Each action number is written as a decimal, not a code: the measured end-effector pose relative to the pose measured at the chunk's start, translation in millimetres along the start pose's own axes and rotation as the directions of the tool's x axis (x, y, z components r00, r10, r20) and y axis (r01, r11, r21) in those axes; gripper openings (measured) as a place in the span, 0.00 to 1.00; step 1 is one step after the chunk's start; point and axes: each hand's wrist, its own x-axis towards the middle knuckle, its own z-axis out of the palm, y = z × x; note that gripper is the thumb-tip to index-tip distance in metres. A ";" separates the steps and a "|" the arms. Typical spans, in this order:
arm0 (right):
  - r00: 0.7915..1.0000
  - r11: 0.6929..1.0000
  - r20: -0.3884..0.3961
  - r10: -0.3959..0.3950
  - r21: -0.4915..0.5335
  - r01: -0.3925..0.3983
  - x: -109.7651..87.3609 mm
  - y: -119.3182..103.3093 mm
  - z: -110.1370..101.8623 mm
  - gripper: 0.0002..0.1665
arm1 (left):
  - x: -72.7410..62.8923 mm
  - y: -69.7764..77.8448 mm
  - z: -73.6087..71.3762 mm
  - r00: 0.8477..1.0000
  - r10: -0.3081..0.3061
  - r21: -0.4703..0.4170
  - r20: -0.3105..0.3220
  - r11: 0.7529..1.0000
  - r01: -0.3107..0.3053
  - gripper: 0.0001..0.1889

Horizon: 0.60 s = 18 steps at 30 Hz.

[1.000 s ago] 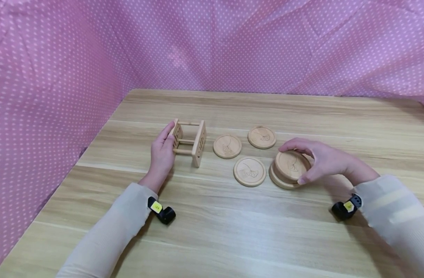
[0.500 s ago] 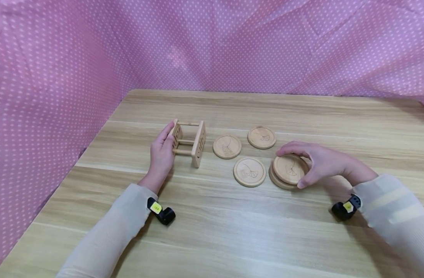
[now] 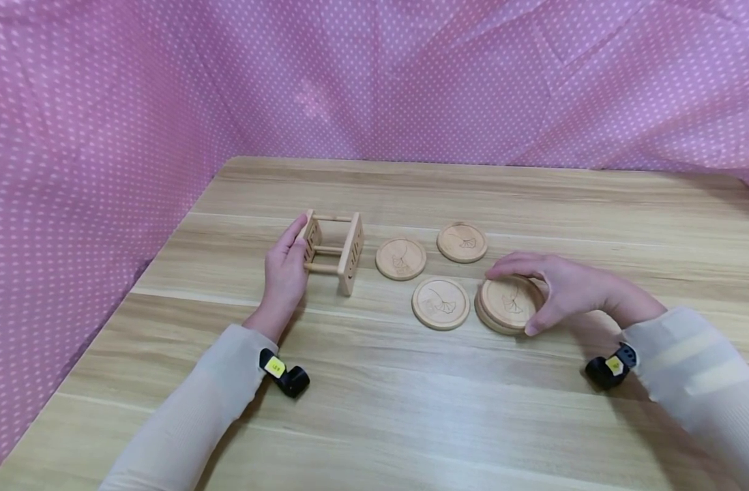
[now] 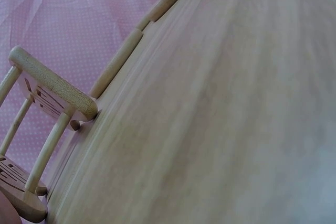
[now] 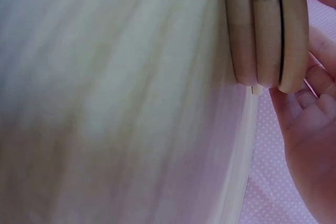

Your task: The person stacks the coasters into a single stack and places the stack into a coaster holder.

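My left hand (image 3: 285, 269) holds the left side panel of a small wooden coaster rack (image 3: 351, 256), whose two slotted panels are joined by round rods. The rack stands on the table at left; its panels and rods (image 4: 51, 150) also show in the left wrist view. At right, my right hand (image 3: 567, 286) spans the top coaster (image 3: 509, 303) of a stack, thumb at the near edge and fingers at the far edge. Seen edge-on in the right wrist view, the stack (image 5: 268, 30) has three layers. A ginkgo leaf is engraved on the top coaster.
Three loose round coasters lie flat between rack and stack: one coaster (image 3: 401, 259) by the rack, another coaster (image 3: 462, 242) farther back, and a third coaster (image 3: 441, 304) left of the stack. Behind the wooden table (image 3: 374, 409) hangs a pink dotted cloth (image 3: 374, 82).
The top coaster in my right hand has shifted slightly left and down, and now sits more evenly over the stack. My left hand and the rack have stayed in place.
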 end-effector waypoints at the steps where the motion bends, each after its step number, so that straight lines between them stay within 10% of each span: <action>1: 1.000 1.000 -0.001 -0.001 0.000 0.001 0.1 -0.1 0.0 0.50 | 0.1 -0.1 -0.1 1.000 0.000 0.001 -0.001 1.000 0.000 0.22; 18: 1.000 0.995 -0.008 0.017 0.099 -0.016 -1.2 0.5 -1.4 0.53 | 1.2 -0.6 -0.3 1.000 0.005 0.005 -0.002 1.000 -0.005 0.22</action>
